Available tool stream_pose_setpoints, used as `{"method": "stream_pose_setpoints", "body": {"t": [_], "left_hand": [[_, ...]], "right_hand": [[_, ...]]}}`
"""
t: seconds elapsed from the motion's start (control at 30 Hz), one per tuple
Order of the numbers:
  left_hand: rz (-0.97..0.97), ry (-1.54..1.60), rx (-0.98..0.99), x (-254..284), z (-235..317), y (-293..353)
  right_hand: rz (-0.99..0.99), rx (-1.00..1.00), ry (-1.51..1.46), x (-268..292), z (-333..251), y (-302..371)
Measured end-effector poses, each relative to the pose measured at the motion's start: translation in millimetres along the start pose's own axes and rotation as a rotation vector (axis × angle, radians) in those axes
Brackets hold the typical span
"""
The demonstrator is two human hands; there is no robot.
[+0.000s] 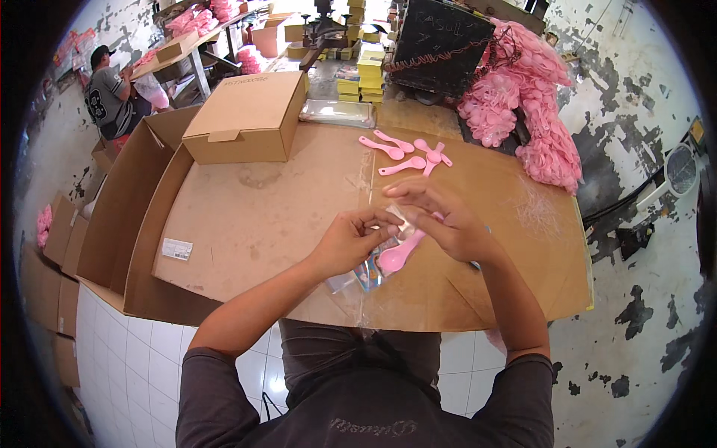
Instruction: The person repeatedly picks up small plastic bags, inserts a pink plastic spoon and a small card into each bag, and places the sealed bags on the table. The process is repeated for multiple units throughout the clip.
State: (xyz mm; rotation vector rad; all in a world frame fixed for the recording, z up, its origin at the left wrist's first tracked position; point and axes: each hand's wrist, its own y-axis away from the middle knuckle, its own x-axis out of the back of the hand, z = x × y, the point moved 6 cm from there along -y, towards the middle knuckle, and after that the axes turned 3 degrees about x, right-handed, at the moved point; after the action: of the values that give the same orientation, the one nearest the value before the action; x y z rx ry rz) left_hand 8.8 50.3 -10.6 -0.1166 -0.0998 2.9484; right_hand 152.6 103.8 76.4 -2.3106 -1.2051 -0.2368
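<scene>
While left hand point(345, 243) pinches clear plastic point(401, 214), right hand point(452, 222) half-open, over spoon point(396, 258)

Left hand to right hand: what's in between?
Clear plastic and a pink spoon lie between the left hand and right hand; the head view shows it.

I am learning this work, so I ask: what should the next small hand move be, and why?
Perhaps the right hand should steady the pink spoon by its handle. The handle runs toward that hand, while the left hand pinches at the clear plastic beside it. Whether the spoon is inside the plastic, I cannot tell.
</scene>
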Motion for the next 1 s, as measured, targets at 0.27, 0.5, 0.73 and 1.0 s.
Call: {"method": "stream_pose_setpoints", "body": {"t": [0.27, 0.5, 0.73, 1.0], "left_hand": [[0.090, 0.089, -0.059, 0, 3, 1], [0.055, 0.183, -0.087, 1, 5, 0], [0.115, -0.018, -0.274, -8, 6, 6], [-0.168, 0.268, 0.028, -21, 20, 3]], "right_hand": [[0.096, 0.249, 0.331, -13, -14, 1], [-0.054, 0.115, -0.044, -20, -21, 1], [-0.225, 0.097, -0.209, -45, -31, 4], [-0.044, 0.215, 0.298, -2, -55, 7]]}}
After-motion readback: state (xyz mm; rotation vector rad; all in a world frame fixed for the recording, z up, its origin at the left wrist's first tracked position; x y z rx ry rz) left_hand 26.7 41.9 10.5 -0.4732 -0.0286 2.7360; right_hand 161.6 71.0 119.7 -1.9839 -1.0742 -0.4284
